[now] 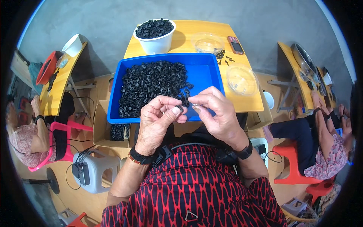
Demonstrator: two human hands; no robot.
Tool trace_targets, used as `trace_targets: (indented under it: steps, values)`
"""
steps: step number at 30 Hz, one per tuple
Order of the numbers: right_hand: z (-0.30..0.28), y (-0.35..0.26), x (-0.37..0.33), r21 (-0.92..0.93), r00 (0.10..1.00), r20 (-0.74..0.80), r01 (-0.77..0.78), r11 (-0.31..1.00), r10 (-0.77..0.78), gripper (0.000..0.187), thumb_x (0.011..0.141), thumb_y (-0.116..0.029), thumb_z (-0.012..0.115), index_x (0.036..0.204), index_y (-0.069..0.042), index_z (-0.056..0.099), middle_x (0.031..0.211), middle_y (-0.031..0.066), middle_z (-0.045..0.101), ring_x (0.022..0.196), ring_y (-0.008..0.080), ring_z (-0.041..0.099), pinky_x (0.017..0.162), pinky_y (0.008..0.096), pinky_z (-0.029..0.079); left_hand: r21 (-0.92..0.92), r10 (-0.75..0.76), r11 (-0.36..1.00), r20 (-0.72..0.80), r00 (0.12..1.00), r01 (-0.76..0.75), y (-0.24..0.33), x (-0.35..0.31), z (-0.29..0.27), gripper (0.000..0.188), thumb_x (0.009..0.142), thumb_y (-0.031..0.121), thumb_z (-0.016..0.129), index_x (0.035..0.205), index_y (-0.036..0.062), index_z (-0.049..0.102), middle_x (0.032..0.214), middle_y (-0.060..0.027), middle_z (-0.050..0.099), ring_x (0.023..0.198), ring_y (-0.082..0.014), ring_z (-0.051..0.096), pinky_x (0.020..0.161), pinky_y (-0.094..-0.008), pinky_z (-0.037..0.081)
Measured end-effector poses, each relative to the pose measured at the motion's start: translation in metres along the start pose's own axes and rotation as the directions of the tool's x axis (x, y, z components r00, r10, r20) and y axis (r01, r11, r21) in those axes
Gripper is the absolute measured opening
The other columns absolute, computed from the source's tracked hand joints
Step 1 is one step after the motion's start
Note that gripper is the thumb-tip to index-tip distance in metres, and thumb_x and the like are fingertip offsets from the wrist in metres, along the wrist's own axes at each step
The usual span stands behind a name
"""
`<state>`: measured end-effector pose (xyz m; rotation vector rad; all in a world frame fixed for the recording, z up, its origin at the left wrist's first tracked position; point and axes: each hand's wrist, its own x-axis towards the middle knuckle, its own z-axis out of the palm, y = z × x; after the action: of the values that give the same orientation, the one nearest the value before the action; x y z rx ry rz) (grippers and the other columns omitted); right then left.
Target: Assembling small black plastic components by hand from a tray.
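Note:
Above the near edge of a blue plastic tray (206, 75), my two hands work close together. My left hand (160, 115) pinches a small black plastic part (179, 109) between thumb and fingers. My right hand (217, 113) has its thumb and forefinger nearly together, a short gap to the right of that part; whatever lies between those fingertips is too small to make out. A big heap of similar black plastic parts (151, 87) fills the tray's left side, with a few loose ones trailing toward my fingers.
On the yellow table (196, 28) stand a white bucket (155, 44) heaped with black parts, a clear bowl (242, 80) with tiny pieces, another clear bowl (207, 43) and a red phone (236, 45). Cardboard boxes (101, 126) sit below. People work at tables on both sides.

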<state>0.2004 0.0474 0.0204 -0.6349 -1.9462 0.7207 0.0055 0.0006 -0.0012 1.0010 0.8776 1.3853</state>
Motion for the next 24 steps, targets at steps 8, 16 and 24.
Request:
trace_targets:
  steps: [8, 16, 24]
  values:
    - [0.0011, 0.0046, -0.0038, 0.274, 0.983, -0.012, -0.171, 0.947, 0.181, 0.020, 0.088, 0.008, 0.063, 0.107, 0.000, 0.065, 0.097, 0.0093, 0.062, 0.083, 0.0152, 0.065, 0.071, 0.0268, 0.054, -0.048, -0.005, 0.999, -0.018, 1.000, 0.004, 0.0046, -0.0003, 0.0021, 0.015, 0.094, 0.003, 0.064, 0.108, -0.0002, 0.060, 0.098, -0.0171, 0.071, 0.081, -0.0182, 0.072, 0.075, -0.0303, 0.060]
    - [-0.0033, 0.0013, -0.0032, 0.468, 0.955, 0.026, -0.273, 0.840, 0.296, 0.018, 0.093, 0.007, 0.060, 0.110, 0.001, 0.063, 0.101, 0.0077, 0.066, 0.087, 0.0135, 0.068, 0.076, 0.0253, 0.057, -0.032, -0.005, 0.999, -0.037, 0.999, 0.004, 0.0052, -0.0005, 0.0018, 0.016, 0.095, 0.006, 0.064, 0.110, 0.0003, 0.060, 0.100, -0.0193, 0.071, 0.084, -0.0212, 0.073, 0.074, -0.0330, 0.061]
    - [-0.0065, 0.0088, -0.0035, 0.616, 0.948, 0.037, -0.272, 0.740, 0.317, 0.019, 0.094, 0.005, 0.059, 0.113, 0.003, 0.061, 0.100, 0.0130, 0.069, 0.086, 0.0176, 0.070, 0.075, 0.0294, 0.059, -0.083, -0.021, 0.996, -0.025, 0.999, 0.019, 0.0044, -0.0010, 0.0020, 0.015, 0.095, 0.004, 0.064, 0.110, -0.0008, 0.062, 0.098, -0.0140, 0.072, 0.081, -0.0152, 0.070, 0.076, -0.0280, 0.059]
